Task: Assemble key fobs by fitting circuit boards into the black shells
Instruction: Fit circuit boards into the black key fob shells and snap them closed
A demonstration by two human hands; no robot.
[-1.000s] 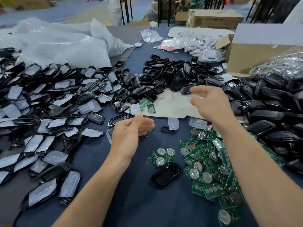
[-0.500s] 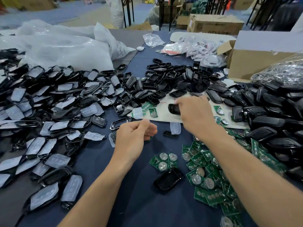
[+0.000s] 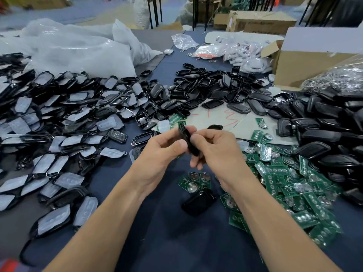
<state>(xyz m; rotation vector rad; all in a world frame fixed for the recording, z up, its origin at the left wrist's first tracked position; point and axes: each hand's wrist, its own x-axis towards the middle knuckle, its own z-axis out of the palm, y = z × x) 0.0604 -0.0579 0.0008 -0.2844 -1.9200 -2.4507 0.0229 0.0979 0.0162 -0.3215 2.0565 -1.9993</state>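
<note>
Shell [image 3: 185, 136] now between left grip [image 3: 159, 155], right grip [image 3: 215, 150]

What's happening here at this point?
A person works at a dark blue table covered in key fob parts. The left hand and right hand both grip one black plastic shell, held edge-up above the table. Whether a board is inside cannot be seen. A heap of green circuit boards lies to the right, and a loose black shell lies on the table nearer the person.
</note>
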